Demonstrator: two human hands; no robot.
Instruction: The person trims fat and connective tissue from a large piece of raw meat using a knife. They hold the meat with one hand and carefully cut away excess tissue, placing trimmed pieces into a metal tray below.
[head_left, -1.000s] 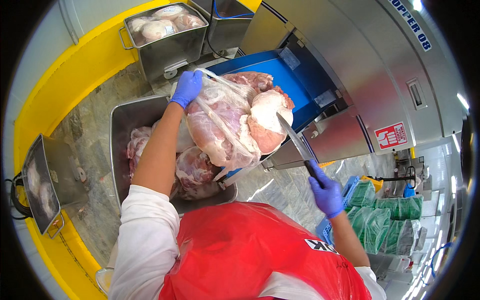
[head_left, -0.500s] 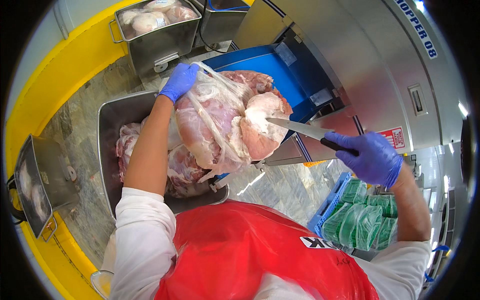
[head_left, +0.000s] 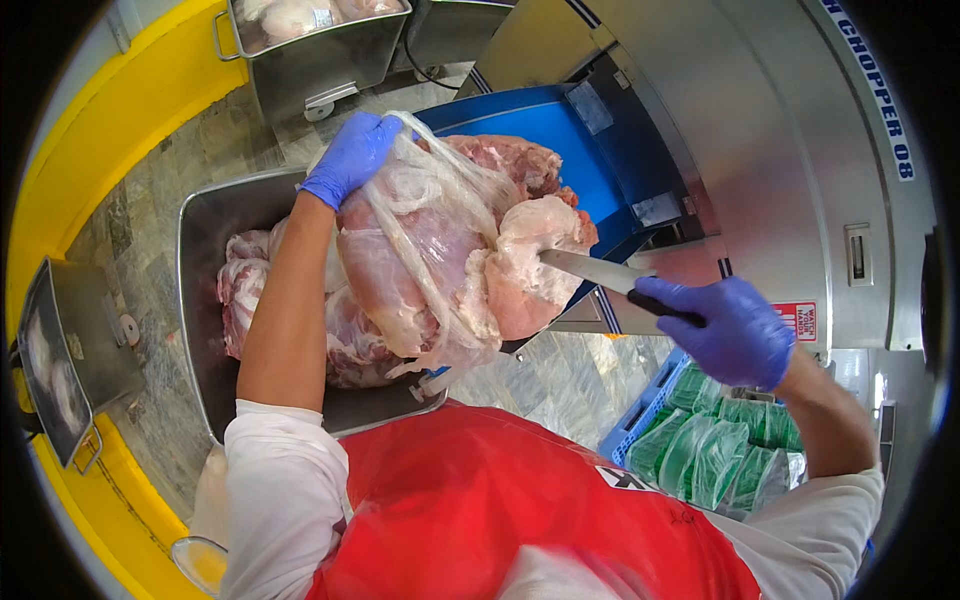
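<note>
My left hand (head_left: 352, 158), in a blue glove, is closed on clear plastic wrap (head_left: 412, 178) at the far left of a large piece of raw meat (head_left: 395, 265). The wrap runs in loose, twisted strands over the meat and hangs from its near end. My right hand (head_left: 722, 330), also gloved, grips the black handle of a knife (head_left: 597, 270). Its blade points left, with the tip against a pale, fatty part (head_left: 530, 245) on the meat's right side. The meat lies over the near end of a blue chute (head_left: 535, 118).
Under my left arm stands a steel bin (head_left: 200, 300) holding more raw meat. Other steel bins (head_left: 325, 65) stand far left and at the left edge (head_left: 100, 340). A steel machine (head_left: 740, 130) rises at right. A blue crate (head_left: 640, 400) with green plastic-wrapped packs sits at lower right.
The whole view has shifted slightly. My left hand keeps its hold on the wrap, and the knife tip stays at the pale part of the meat.
</note>
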